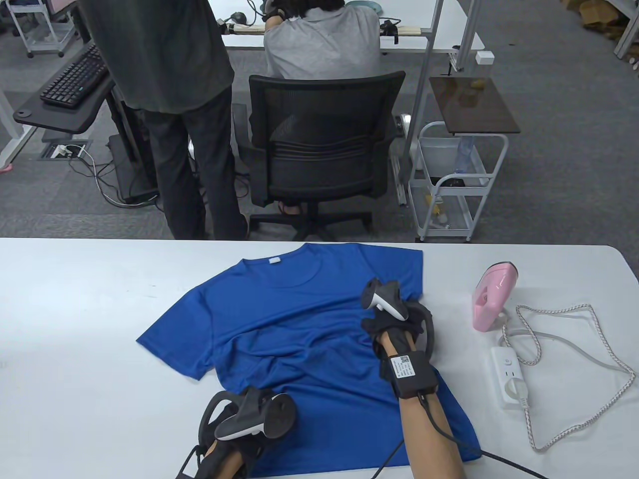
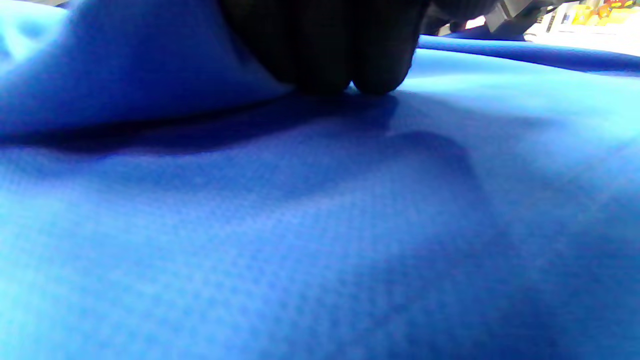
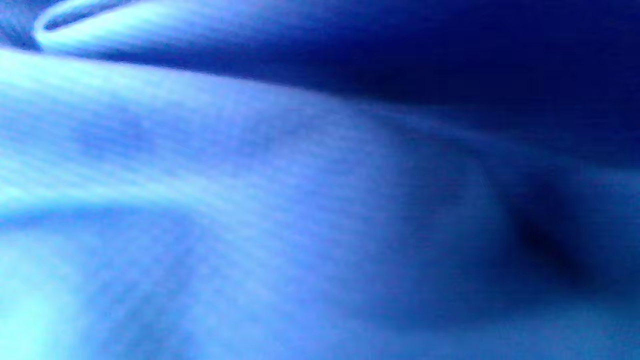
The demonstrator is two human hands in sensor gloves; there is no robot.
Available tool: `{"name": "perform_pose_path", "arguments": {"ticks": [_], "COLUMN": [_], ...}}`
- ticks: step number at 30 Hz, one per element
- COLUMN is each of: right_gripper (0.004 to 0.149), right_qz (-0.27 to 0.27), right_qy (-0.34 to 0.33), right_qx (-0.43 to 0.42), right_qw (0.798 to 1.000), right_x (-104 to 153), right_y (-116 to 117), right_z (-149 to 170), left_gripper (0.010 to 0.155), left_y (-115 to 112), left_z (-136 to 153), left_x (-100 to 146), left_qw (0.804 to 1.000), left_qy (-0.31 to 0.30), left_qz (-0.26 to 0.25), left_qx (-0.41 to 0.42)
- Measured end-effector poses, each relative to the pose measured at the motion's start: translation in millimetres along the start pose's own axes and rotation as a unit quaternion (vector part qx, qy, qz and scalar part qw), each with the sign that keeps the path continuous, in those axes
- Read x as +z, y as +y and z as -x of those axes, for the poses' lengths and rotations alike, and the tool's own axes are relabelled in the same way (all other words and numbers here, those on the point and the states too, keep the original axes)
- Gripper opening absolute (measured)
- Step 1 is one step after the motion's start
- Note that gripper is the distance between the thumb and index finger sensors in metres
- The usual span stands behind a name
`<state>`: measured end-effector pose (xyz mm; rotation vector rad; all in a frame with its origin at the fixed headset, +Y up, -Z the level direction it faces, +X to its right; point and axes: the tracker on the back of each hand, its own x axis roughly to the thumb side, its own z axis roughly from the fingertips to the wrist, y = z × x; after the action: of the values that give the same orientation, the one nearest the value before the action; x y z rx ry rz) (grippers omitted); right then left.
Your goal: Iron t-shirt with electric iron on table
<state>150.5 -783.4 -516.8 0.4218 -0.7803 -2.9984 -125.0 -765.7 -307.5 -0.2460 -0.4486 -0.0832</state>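
Note:
A blue t-shirt point(image 1: 299, 329) lies spread on the white table point(image 1: 75, 309), collar toward the far edge, with creases across its lower middle. My left hand point(image 1: 244, 424) is at the shirt's near hem. In the left wrist view its gloved fingertips point(image 2: 345, 70) touch the cloth point(image 2: 320, 225), and a raised fold stands against them. My right hand point(image 1: 387, 319) rests on the shirt's right side, its fingers hidden under the tracker. The right wrist view shows only blurred blue cloth point(image 3: 250, 200). A pink iron point(image 1: 491, 297) stands on the table right of the shirt, untouched.
A white power strip point(image 1: 509, 376) lies right of the shirt with the iron's braided cord point(image 1: 584, 349) looped beside it. Beyond the table's far edge are an office chair point(image 1: 319, 149), a standing person point(image 1: 174, 100) and a white cart point(image 1: 457, 184).

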Motion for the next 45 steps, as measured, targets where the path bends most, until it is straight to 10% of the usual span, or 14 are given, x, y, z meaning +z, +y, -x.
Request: {"name": "perform_pose_path", "arguments": {"ticks": [9, 19, 28, 45], "right_gripper": [0.074, 0.064, 0.053, 0.05], "right_qz": [0.013, 0.073, 0.089, 0.074], "right_qy": [0.069, -0.085, -0.2, -0.183], "right_qx": [-0.042, -0.055, 0.038, 0.033], "right_qw": [0.997, 0.992, 0.975, 0.98], "right_x": [-12, 57, 141, 170], "right_y": [2, -13, 40, 72], "right_z": [59, 71, 102, 149], "left_gripper": [0.056, 0.055, 0.055, 0.054], "left_y": [-1, -2, -2, 7], "left_z": [-1, -4, -3, -15], "left_x": [0, 6, 6, 14], "left_qw": [1.0, 1.0, 1.0, 0.998], "left_qy": [-0.007, -0.025, -0.025, -0.063], "left_qz": [-0.003, -0.003, -0.006, 0.029], "left_qx": [0.0, 0.003, 0.003, 0.012]}}
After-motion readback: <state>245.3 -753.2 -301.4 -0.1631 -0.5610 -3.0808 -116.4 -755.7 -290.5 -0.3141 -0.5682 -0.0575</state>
